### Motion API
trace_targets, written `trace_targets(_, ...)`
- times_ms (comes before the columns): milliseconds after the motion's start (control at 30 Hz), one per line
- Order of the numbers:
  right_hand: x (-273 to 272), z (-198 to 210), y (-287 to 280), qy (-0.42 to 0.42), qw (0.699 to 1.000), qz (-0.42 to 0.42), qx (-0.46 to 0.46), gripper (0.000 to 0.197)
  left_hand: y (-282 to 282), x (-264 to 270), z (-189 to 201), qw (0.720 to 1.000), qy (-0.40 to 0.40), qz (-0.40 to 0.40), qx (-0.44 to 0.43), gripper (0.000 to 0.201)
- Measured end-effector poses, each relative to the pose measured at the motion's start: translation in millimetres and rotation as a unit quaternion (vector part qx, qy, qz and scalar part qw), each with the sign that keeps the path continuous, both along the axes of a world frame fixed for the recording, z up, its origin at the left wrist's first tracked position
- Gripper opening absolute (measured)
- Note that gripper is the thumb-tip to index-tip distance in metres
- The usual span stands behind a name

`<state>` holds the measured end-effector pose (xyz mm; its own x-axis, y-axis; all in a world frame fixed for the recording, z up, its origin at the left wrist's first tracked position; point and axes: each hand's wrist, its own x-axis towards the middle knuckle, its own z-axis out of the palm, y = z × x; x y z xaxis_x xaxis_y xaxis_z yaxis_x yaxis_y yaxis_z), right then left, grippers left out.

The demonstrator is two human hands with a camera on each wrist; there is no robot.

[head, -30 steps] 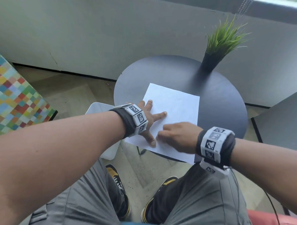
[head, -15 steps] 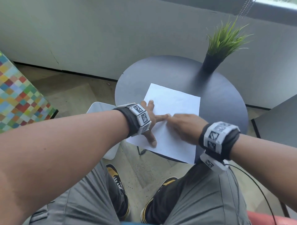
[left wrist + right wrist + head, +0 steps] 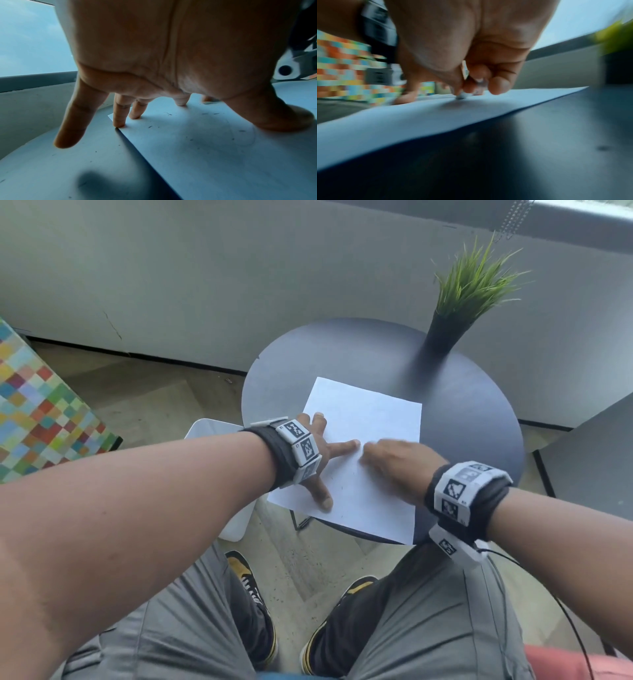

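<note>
A white sheet of paper (image 3: pixel 370 419) lies on a round dark table (image 3: pixel 462 412), its near edge hanging over the rim. My left hand (image 3: pixel 329 460) presses the sheet's left side with spread, straight fingers; the left wrist view shows those fingertips (image 3: pixel 118 123) on the paper (image 3: pixel 205 148), which is dotted with dark specks. My right hand (image 3: pixel 387 460) is curled on the sheet's middle, close to the left index fingertip. In the blurred right wrist view its thumb and fingers (image 3: pixel 498 86) pinch a small whitish lump (image 3: pixel 461 96) against the paper (image 3: pixel 402 121).
A grass-like plant in a tall black pot (image 3: pixel 445 333) stands at the table's far side. A white bin (image 3: pixel 219 440) sits on the floor left of the table, beside a multicoloured checkered block (image 3: pixel 41 405). A grey surface (image 3: pixel 596 460) lies to the right.
My right hand has slid away from me up the sheet, ending beside the left index fingertip. The left hand and the paper have stayed put.
</note>
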<state>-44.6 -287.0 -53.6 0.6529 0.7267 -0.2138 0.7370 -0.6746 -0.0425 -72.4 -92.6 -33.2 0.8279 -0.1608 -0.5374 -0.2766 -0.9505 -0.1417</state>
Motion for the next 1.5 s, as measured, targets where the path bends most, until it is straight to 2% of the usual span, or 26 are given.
trace_targets(33,5,-2,-1,-0.018,0.998,-0.057,-0.001,0.014,0,-1,-1,1.000,-0.004,0.000,0.000,0.125)
trace_targets(67,3,-4,2,-0.023,0.997,-0.069,-0.007,0.011,1,-1,-1,1.000,-0.008,-0.001,0.001,0.126)
trace_targets(133,-20,-2,18,0.010,1.000,-0.007,0.003,0.019,1,-1,-2,1.000,-0.010,-0.001,0.002,0.126)
trace_targets(200,-39,-1,23,0.068,0.993,0.099,0.004,0.022,0,-1,-1,1.000,-0.010,-0.002,0.005,0.125)
trace_targets(233,-36,2,20,0.068,0.991,0.114,-0.002,0.023,0,-1,-1,1.000,-0.009,-0.002,0.007,0.125)
trace_targets(367,-5,5,20,-0.014,0.999,-0.044,-0.004,0.032,0,-2,-3,1.000,-0.022,0.005,0.001,0.126)
trace_targets(400,-12,6,29,0.002,1.000,-0.026,-0.006,0.033,1,-2,-4,1.000,-0.022,0.009,0.001,0.127)
trace_targets(467,-32,4,42,0.047,0.995,0.084,0.005,0.026,1,-2,-6,1.000,-0.023,0.013,0.008,0.132)
trace_targets(500,-34,4,43,0.061,0.992,0.110,0.005,0.023,2,-2,-6,1.000,-0.024,0.013,0.010,0.134)
trace_targets(633,0,6,36,-0.011,0.999,-0.030,-0.002,0.031,6,-3,-6,0.999,-0.033,0.014,-0.011,0.132)
trace_targets(667,-4,6,39,-0.014,1.000,-0.014,0.012,0.032,7,-3,-7,0.999,-0.033,0.013,-0.013,0.133)
trace_targets(767,-24,3,40,0.039,0.993,0.110,0.014,0.021,7,-3,-8,1.000,-0.021,0.014,-0.001,0.135)
trace_targets(800,-20,4,34,0.045,0.994,0.095,0.006,0.021,6,-3,-8,1.000,-0.020,0.014,-0.001,0.133)
trace_targets(900,8,5,16,-0.012,0.999,-0.041,0.000,0.021,4,-3,-7,1.000,-0.028,0.001,-0.011,0.127)
trace_targets(967,1,3,13,-0.013,1.000,-0.017,0.006,0.020,2,-2,-6,1.000,-0.023,-0.004,-0.016,0.123)
trace_targets(1067,-21,2,8,0.079,0.992,0.097,0.012,0.020,-2,0,-4,1.000,0.000,-0.001,-0.006,0.124)
trace_targets(1100,-19,4,3,0.087,0.992,0.093,0.012,0.021,-2,1,-4,1.000,0.003,-0.001,-0.004,0.125)
trace_targets(1200,3,2,-10,0.026,0.999,-0.024,0.024,0.016,-3,3,-4,1.000,0.007,-0.002,-0.003,0.126)
trace_targets(1267,-5,-2,-10,0.031,0.999,0.008,0.034,0.009,-4,4,-3,1.000,0.011,-0.002,0.001,0.126)
trace_targets(1367,-22,4,-11,0.111,0.987,0.110,0.028,0.010,-5,4,-4,1.000,0.015,0.000,0.007,0.127)
trace_targets(1400,-17,6,-14,0.111,0.989,0.099,0.022,0.011,-5,5,-3,1.000,0.014,-0.001,0.007,0.127)
trace_targets(1500,2,7,-22,0.034,0.998,-0.030,0.038,0.016,-5,5,-3,1.000,0.018,-0.002,0.007,0.126)
